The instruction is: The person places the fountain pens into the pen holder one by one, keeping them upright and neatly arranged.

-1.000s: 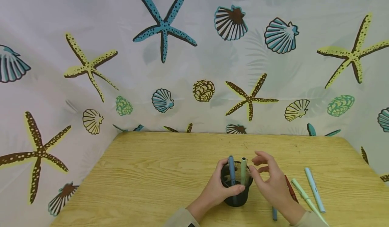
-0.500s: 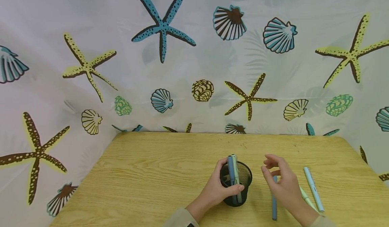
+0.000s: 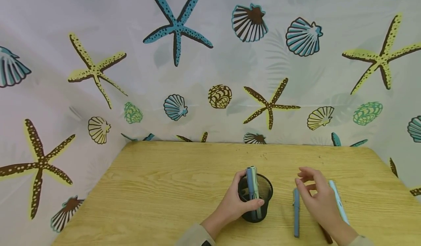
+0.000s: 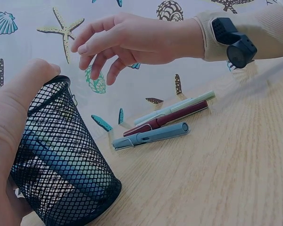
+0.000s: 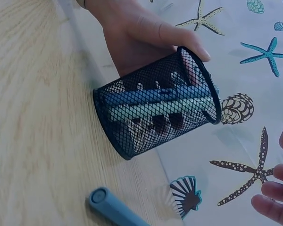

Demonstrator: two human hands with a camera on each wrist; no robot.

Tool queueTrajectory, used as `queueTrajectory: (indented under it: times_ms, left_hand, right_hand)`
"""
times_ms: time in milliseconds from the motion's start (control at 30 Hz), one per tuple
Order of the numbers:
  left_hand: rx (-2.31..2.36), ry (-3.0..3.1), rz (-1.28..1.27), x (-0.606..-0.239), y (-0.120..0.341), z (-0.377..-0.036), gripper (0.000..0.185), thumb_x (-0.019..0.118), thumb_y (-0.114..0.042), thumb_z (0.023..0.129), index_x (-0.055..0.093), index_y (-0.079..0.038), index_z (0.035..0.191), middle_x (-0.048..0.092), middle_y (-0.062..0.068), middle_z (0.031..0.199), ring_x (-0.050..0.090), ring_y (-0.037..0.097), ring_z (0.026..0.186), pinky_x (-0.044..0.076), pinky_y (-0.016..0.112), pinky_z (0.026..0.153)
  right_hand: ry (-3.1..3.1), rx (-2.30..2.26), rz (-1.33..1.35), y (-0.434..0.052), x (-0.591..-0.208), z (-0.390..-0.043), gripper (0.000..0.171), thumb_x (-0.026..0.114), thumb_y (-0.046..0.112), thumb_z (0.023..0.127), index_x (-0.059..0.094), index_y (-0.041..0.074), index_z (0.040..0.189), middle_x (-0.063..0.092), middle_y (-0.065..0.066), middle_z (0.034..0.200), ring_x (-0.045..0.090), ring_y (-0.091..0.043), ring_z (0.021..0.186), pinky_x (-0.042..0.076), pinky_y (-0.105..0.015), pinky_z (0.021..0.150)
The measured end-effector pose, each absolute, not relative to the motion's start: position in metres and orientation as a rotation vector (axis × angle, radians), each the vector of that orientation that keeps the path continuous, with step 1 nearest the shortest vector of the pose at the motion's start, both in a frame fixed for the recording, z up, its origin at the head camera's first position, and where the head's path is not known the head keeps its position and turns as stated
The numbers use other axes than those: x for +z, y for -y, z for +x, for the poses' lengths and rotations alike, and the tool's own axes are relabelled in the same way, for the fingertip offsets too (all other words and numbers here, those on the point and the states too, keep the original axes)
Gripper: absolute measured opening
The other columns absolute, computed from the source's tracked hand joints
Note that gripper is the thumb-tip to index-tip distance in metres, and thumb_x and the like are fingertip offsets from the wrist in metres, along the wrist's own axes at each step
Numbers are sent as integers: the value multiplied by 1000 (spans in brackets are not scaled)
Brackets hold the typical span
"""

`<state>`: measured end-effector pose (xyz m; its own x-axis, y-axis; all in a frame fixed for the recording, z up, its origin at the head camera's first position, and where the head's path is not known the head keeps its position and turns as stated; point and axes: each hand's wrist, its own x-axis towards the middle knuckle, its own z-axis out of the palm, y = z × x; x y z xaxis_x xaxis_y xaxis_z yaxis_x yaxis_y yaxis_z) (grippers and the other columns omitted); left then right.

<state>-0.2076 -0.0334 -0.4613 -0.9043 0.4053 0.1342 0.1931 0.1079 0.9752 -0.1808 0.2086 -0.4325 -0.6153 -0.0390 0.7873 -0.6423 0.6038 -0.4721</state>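
My left hand (image 3: 235, 202) grips a black mesh pen cup (image 4: 80, 160), its thumb across the near side. Inside the cup, a blue pen (image 3: 250, 184) and a pale green pen (image 3: 255, 188) lean together toward the left. My right hand (image 3: 318, 199) hovers to the right of the cup with relaxed, bent fingers and nothing in them. On the table below it lie a blue-grey pen (image 3: 296, 216), a dark red pen (image 4: 165, 120) and a light green pen (image 4: 198, 98). The head view hides the green one behind the hand.
A light blue pen (image 3: 342, 209) lies on the wooden table (image 3: 164, 191), just past my right hand. Behind and beside the table hangs a pale cloth (image 3: 210, 56) printed with starfish and shells.
The pale green pen has tipped left against the blue pen in the cup, out of my right hand. That hand has moved right, over the loose pens. My left hand stays on the cup.
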Motion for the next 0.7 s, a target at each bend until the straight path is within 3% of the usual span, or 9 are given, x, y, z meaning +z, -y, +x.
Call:
queueTrajectory:
  times_ms: [700]
  left_hand:
    - [1901,-2205,599,-462,33,-209,76,73,-40,77,27,-36,138,33,2,135,43,24,112,45,41,84]
  right_hand:
    - [2158,971,368,-238,-431,-178,36,65,-7,81,55,-2,116,60,-8,93,50,3,82,42,-10,61]
